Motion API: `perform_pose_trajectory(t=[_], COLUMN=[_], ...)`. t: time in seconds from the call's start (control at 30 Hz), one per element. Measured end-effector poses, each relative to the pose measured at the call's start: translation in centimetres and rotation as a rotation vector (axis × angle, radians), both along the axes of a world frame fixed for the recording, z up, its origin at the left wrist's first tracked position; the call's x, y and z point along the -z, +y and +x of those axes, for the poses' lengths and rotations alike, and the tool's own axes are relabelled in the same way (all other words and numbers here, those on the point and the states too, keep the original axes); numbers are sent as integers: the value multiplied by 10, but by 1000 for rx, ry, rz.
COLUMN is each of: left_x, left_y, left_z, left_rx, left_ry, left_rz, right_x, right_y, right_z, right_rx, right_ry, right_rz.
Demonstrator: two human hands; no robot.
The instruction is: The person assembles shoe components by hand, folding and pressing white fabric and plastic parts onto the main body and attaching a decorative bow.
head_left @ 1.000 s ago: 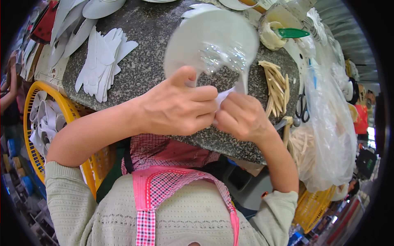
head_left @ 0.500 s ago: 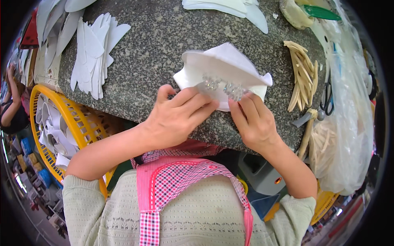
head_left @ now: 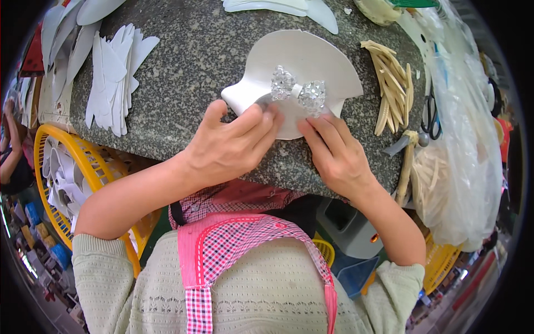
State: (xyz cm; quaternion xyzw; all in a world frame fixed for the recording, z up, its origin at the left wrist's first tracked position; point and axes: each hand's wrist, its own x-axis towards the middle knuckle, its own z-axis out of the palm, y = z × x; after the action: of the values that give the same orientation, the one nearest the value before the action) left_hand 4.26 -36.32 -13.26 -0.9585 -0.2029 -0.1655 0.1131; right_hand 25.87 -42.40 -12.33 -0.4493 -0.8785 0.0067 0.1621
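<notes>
A curved white piece like a shoe upper, with a sparkly silver bow on it, stands over the speckled stone table. My left hand pinches its near left edge, fingers bent and slightly blurred. At the near right edge, just below the bow, my right hand has its fingers pressed together on the same piece. The fingertips of both hands are partly hidden against it.
White sole-shaped pieces lie in a fanned stack at left, others at the far edge. Thin tan strips, a hammer, black scissors and clear plastic bags are at right. A yellow basket of white pieces stands left.
The white piece has tipped so that its bow and inner face show more fully. Both hands stay at its near edge, and the whole view has shifted slightly.
</notes>
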Motion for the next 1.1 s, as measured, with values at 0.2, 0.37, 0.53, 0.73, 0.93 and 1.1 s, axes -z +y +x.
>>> perform_pose_trajectory(t=[0.2, 0.37, 0.53, 0.73, 0.93, 1.1], left_x=[-1, -10, -19, -30, -16, -8], left_y=[3, 5, 14, 16, 21, 14], left_z=[7, 16, 18, 18, 46, 54], left_rx=[31, 56, 106, 124, -149, -191], left_ry=[0, -34, 97, 59, -108, -110], left_rz=[86, 63, -34, -155, -224, -86], right_x=[3, -2, 0, 0, 1, 10], right_y=[-2, 3, 4, -6, -3, -6], right_z=[-5, -16, -17, -7, -22, -25], right_rx=[73, 142, 154, 119, 146, 189], right_ry=[-52, -85, -122, -92, -81, -87], right_rz=[-28, -31, 35, 37, 82, 114])
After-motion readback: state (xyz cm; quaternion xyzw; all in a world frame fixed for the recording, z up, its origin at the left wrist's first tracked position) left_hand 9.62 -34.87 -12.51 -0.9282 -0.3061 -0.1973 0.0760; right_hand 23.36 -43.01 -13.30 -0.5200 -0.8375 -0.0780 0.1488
